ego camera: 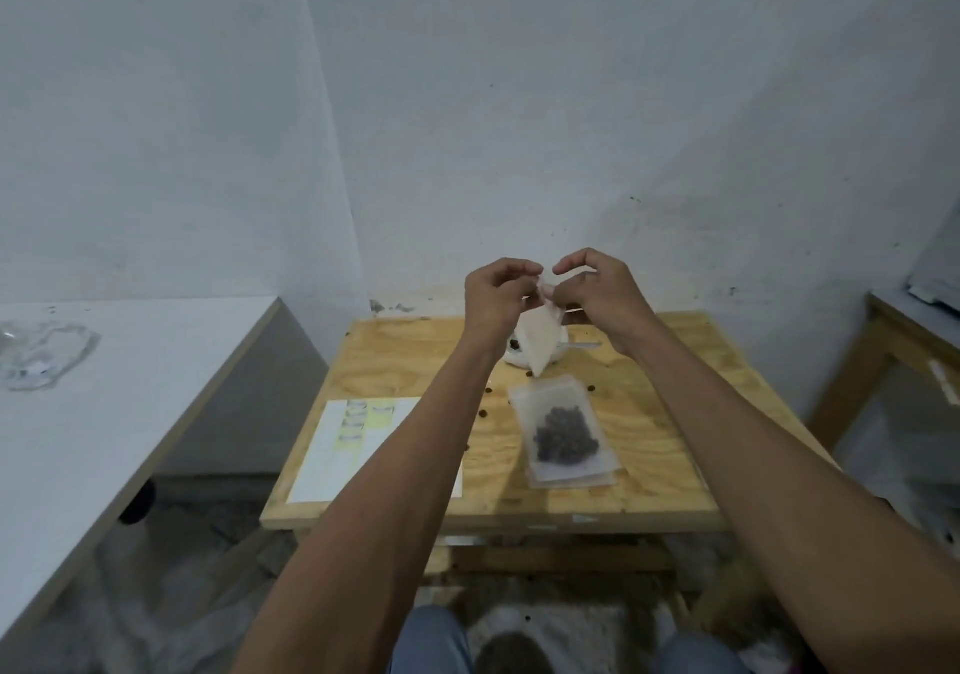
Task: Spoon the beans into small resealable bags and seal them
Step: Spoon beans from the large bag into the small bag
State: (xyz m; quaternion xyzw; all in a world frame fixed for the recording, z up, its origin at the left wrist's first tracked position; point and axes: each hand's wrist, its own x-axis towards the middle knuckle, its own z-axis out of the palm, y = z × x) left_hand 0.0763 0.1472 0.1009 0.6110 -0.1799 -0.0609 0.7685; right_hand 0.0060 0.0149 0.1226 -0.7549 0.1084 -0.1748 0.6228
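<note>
Plywood table [649, 445] | both hands pinch pale, hanging empty bag [541, 338]

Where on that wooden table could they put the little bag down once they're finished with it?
Bare wood shows on the table's right side, between the filled bag and the right edge, and along the near edge in front of it. The left side is taken by a paper sheet. The back middle is crowded: white bowl, and loose beans scattered around.
</note>
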